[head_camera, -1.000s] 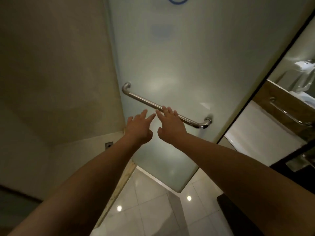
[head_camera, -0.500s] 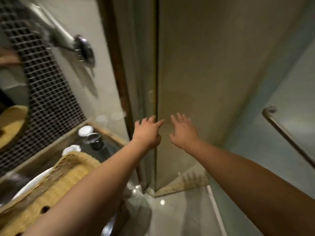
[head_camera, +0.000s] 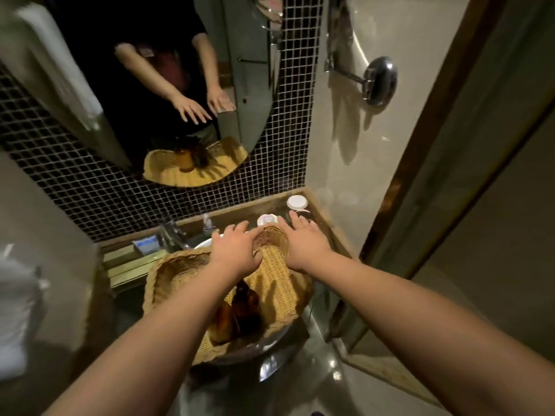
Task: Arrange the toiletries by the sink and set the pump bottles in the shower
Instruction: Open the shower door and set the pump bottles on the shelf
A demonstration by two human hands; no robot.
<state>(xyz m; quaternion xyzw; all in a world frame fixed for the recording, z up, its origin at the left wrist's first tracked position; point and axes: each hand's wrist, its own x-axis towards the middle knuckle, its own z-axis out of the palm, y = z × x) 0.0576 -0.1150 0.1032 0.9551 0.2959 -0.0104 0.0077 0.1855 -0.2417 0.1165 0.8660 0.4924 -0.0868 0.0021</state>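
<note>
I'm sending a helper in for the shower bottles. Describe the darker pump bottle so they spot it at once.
Look at the wicker basket sitting over the sink below the oval mirror. In its near end two brown bottles sit side by side. Yours is the dark brown bottle on the right, darker than the orange-amber bottle beside it.

You have a straw-yellow basket (head_camera: 180, 274) of woven pattern holding amber-brown bottles (head_camera: 244, 304). At twelve o'clock from it, the wall tiles (head_camera: 90, 190) form a black small-square grid; at one o'clock, white lids (head_camera: 297, 202).
</note>
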